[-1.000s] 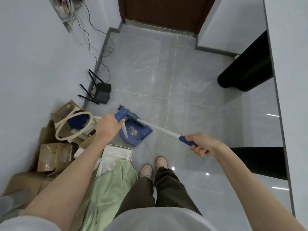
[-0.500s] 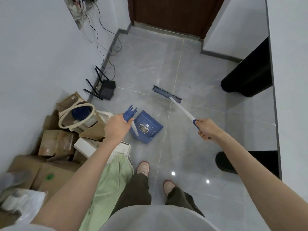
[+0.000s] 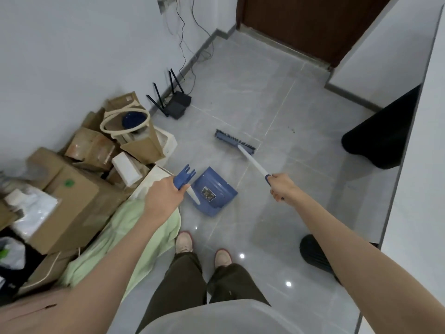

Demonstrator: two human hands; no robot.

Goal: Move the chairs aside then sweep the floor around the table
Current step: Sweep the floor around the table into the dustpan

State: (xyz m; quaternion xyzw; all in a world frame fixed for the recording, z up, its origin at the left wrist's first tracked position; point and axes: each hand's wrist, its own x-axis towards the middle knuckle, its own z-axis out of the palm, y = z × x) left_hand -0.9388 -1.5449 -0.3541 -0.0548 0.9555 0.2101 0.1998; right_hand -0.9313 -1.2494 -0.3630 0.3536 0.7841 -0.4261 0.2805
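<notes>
Floor (image 3: 240, 92): glossy grey tiles running from 6 to 12 o'clock. This is the thing to be swept. The stretch in view is a passage by a door, and no table shows.
Door (image 3: 301, 20): brown and shut, at the far end at 1 o'clock.
Boxes (image 3: 72, 189): a cardboard heap against the wall at 9 o'clock, so the sweepable floor lies only ahead and to the right.
Black bulk (image 3: 380, 136): stands at 3 o'clock against the right wall. A black mound (image 3: 313, 256) shows at 5 o'clock, partly behind the right arm. I cannot tell whether either is a chair.
Cloth (image 3: 115, 242): pale green, draped at 7 o'clock between the boxes and the left leg.
Dustpan (image 3: 214, 191): blue, at the centre, just ahead of the shoes (image 3: 184, 242). It is probably kept close in so dirt can be drawn back toward it.
Broom (image 3: 234, 142): the head is at 12 o'clock, low at the floor and apart from the dustpan. The white shaft slants back toward 2 o'clock, which gives reach without stepping forward.
Router (image 3: 177, 104): black with aerials, at 11 o'clock by the skirting, with cables climbing the wall. A wide stroke could snag it.
Left grip (image 3: 163, 196): clamped round the blue top of the dustpan's long handle, which steadies the pan from a standing height.
Right grip (image 3: 281, 186): clamped round the blue end sleeve of the broom shaft with the arm stretched forward. Holding that far end gives the longest stroke.
Specks (image 3: 292, 129): dark bits at 1 o'clock, just beyond the broom head. They are probably what the next pull should gather.
</notes>
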